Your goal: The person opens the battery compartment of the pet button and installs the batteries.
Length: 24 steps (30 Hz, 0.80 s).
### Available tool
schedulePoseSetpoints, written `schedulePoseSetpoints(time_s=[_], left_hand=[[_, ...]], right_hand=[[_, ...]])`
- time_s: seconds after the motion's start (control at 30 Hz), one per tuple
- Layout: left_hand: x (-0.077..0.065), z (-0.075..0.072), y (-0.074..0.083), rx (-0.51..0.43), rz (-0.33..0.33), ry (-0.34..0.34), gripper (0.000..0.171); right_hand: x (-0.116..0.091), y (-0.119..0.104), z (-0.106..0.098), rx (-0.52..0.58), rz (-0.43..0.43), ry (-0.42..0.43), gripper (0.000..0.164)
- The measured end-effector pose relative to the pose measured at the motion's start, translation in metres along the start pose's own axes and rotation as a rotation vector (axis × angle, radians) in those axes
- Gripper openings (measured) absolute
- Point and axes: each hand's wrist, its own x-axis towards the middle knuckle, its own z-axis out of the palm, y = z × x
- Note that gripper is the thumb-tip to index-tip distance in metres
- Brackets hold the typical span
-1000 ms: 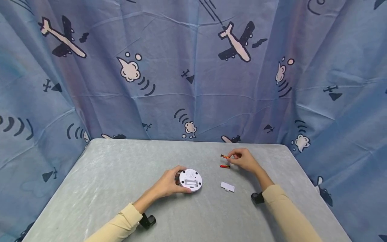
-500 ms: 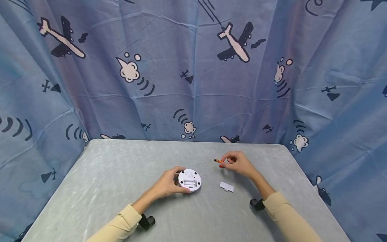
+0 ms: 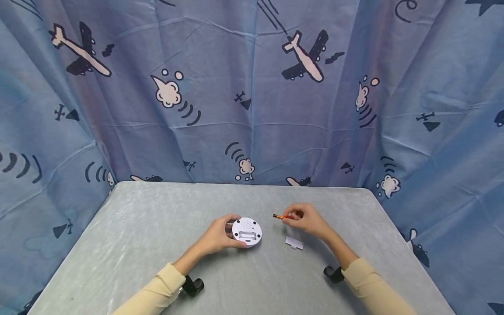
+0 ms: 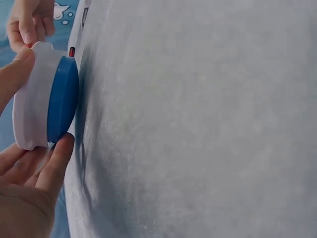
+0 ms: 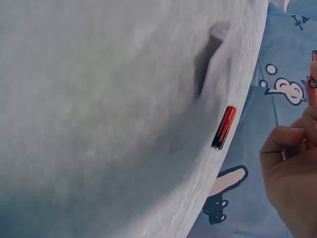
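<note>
My left hand (image 3: 217, 236) grips a round white device (image 3: 246, 224) by its rim, thumb on the near side. Its underside faces up, showing a bare battery compartment with metal contacts and dark feet. From the left wrist view, the device's other face is a blue dome (image 4: 64, 99) turned toward the table. A battery (image 3: 278, 216) with an orange and dark wrapper is pinched between the thumb and fingers of my right hand (image 3: 309, 220), to the right of the device. A second, red battery (image 5: 225, 128) lies on the table in the right wrist view.
A small white battery cover (image 3: 294, 243) with a tab lies on the table right of the device, below my right hand. The pale grey table (image 3: 157, 218) ends at a blue curtain (image 3: 212, 87) printed with planes.
My right hand has lifted the orange battery from the table and carried it left and nearer, toward the device. The left hand keeps the device in almost the same place.
</note>
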Motion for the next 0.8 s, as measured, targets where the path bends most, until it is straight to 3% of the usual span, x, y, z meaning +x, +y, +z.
schedulePoseSetpoints(time_s=[0.3,0.8], left_hand=[[0.004,-0.004,-0.008,-0.041,-0.003,0.042,0.076],[0.006,-0.003,-0.004,-0.011,0.001,-0.001,0.077]], right_hand=[[0.005,-0.003,0.016,0.013,-0.035,-0.015,0.010],[0.024,-0.010,0.047,-0.002,-0.065,-0.135,0.009]])
